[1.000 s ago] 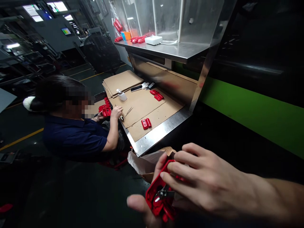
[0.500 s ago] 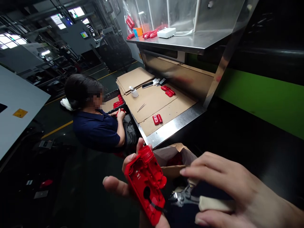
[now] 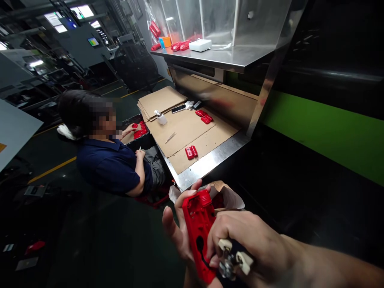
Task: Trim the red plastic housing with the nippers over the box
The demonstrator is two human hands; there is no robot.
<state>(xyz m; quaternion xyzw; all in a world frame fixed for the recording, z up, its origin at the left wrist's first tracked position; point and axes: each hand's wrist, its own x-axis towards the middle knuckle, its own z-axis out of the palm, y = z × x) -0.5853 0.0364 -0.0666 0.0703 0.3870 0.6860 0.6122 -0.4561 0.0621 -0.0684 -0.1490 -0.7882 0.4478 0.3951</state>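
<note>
Two hands busy low in view, just below the steel bench edge (image 3: 210, 166). Far left of bench: seated co-worker (image 3: 111, 160) in dark polo, one hand by a tray of red parts (image 3: 139, 131). On bench cardboard, left to right: small white bottle (image 3: 161, 118), tweezers (image 3: 170, 137), pair of red parts (image 3: 191, 152) near the front edge, another red pair (image 3: 204, 117) toward the back. Shelf above bench: more red pcs + white box (image 3: 200, 45).

Left hand (image 3: 180, 228), closed round the red plastic housing (image 3: 199, 236), thumb on its left side, fingers behind; housing upright, open inner face toward camera, just below bench front, w/ paper bag (image 3: 228, 198) right behind it. Right hand (image 3: 249, 248), closed on cutters (image 3: 232, 262) w/ cream handles, tool nose at the housing's lower inside edge; blade tips hidden by fingers, so can't tell if shut on anything.

To do the trim well, probably: keep housing braced firm in left hand, thumb clear of tool nose; set blades flush to the wall before squeezing; small bite, no twisting, else risk of gouging or whitening the plastic. Better light angle likely useful, tilt housing toward bench.
</note>
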